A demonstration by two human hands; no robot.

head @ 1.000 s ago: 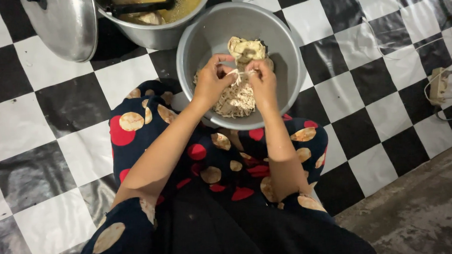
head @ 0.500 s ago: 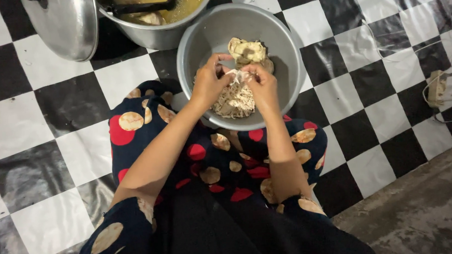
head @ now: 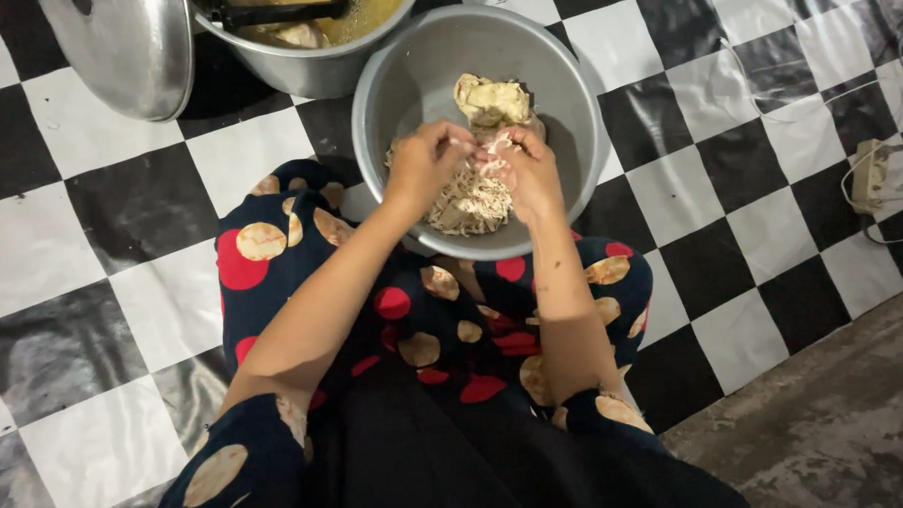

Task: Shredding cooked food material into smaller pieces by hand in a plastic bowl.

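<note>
checkered floor mat (head: 101, 236), bowl (head: 405, 75), pot (head: 305, 69), lid (head: 129, 50)

The bowl (head: 566, 100) is dull brushed metal, its inner wall smooth and faintly scuffed. In it lies shredded meat (head: 470, 198), pale, fibrous and matt, and a whole piece (head: 491, 100) with a moist, slightly shiny skin. The pot (head: 305, 64) and the lid (head: 124, 50) are smooth satin metal. The floor sheet (head: 101, 256) looks like glossy chequered plastic, wrinkled in places. Beside it the bare floor (head: 838, 421) is rough, matt concrete. The dotted garment (head: 271, 240) is soft matt cloth.
</note>
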